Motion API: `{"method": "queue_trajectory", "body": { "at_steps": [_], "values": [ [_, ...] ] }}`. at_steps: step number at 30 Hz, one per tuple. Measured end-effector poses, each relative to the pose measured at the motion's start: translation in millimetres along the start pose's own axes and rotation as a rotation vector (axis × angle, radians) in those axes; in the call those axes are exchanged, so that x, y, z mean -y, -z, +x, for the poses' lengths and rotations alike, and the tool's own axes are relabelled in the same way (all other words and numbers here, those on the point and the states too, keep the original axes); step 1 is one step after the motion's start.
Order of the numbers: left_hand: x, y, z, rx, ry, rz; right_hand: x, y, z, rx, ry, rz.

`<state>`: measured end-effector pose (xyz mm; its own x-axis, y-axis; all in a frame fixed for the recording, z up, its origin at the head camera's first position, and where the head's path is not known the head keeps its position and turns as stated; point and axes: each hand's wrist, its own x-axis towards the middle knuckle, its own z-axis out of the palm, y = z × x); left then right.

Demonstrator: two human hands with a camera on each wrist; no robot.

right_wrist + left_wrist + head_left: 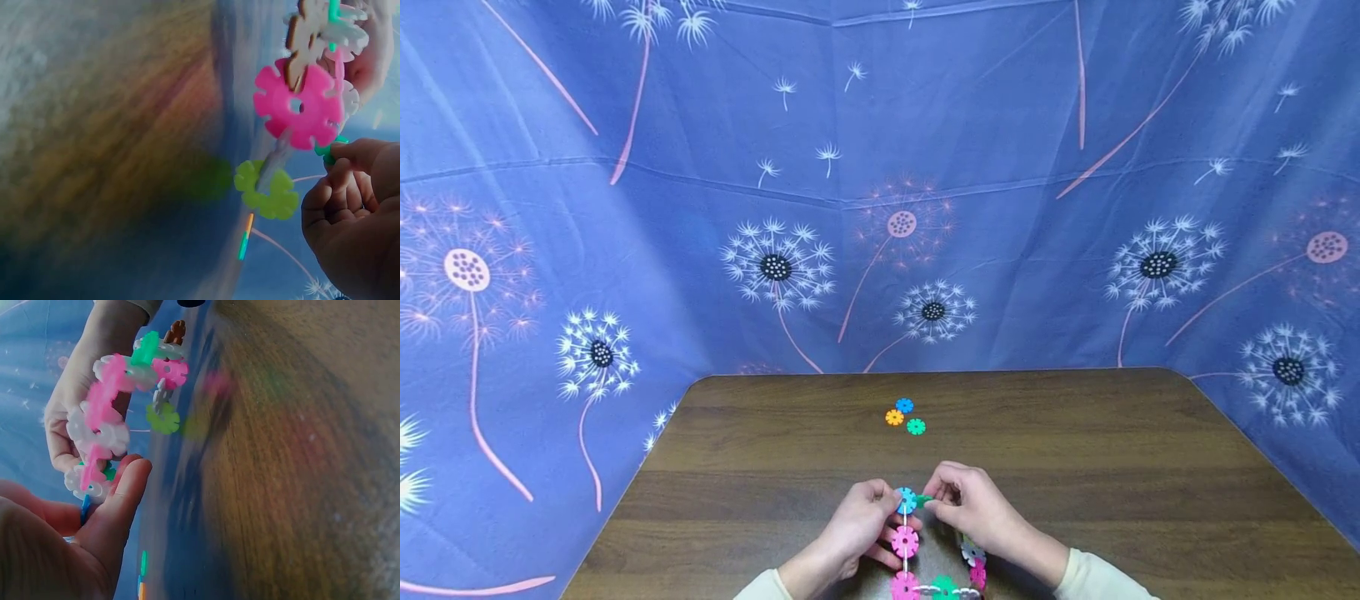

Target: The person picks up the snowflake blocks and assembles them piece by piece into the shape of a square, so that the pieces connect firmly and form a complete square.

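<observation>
A chain of notched plastic discs, joined edge to edge, bends around in front of me. My left hand [859, 518] pinches the blue disc [907, 498] at one end of it. Between the thumb and finger of my right hand [981, 504] is a green disc [922, 502], which meets the blue disc's right edge; whether they are locked cannot be told. Below the blue disc come white discs and a pink disc [906, 542]. In the right wrist view, a large pink disc [312, 122] and a lime disc [281, 199] hang at the other end, beside the right hand.
Three loose discs lie on the brown wooden table [775, 433] beyond my hands: blue [904, 405], orange [894, 417] and green [916, 427]. Behind the table's far edge hangs a blue cloth [1000, 267] with a dandelion print.
</observation>
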<state>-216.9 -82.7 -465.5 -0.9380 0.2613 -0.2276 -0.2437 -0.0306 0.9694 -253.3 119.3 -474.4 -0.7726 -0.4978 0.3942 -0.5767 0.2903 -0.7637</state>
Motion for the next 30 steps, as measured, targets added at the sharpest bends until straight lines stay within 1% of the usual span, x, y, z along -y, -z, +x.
{"method": "queue_trajectory", "body": {
  "at_steps": [2, 9, 16, 19, 21, 23, 25, 27, 28, 30],
  "values": [
    [0.9, 0.3, 1.1, 0.002, -0.003, 0.004, 0.9, -0.2, 0.4, 0.003, 0.010, 0.007],
    [4.0, 1.6, 1.0, 0.027, -0.018, 0.032, 1.3, 0.3, -0.3, 0.067, 0.001, 0.039],
    [0.9, -2.3, -0.6, -0.002, -0.041, 0.031, -1.1, 0.4, 1.3, 0.059, -0.001, 0.051],
    [0.2, -1.4, -0.7, 0.001, -0.041, 0.037, -1.0, 1.3, 5.6, 0.072, -0.017, 0.038],
    [1.4, -0.2, -0.8, 0.014, -0.029, 0.041, -1.0, 3.9, 9.1, 0.109, -0.032, 0.026],
    [3.2, 1.5, -1.5, 0.030, -0.017, 0.049, -1.6, 8.0, 13.7, 0.186, -0.045, 0.033],
    [5.3, 3.2, -2.0, 0.049, -0.004, 0.057, -4.1, 13.7, 19.6, 0.282, -0.057, 0.068],
    [6.7, 4.8, -2.2, 0.063, 0.005, 0.061, -8.9, 19.6, 28.1, 0.352, -0.074, 0.100],
    [6.7, 5.5, -2.4, 0.065, 0.006, 0.064, -12.6, 22.2, 33.4, 0.362, -0.087, 0.108],
    [6.0, 6.5, -2.3, 0.067, 0.008, 0.062, -22.3, 26.3, 45.6, 0.326, -0.110, 0.070]
  ]
}}
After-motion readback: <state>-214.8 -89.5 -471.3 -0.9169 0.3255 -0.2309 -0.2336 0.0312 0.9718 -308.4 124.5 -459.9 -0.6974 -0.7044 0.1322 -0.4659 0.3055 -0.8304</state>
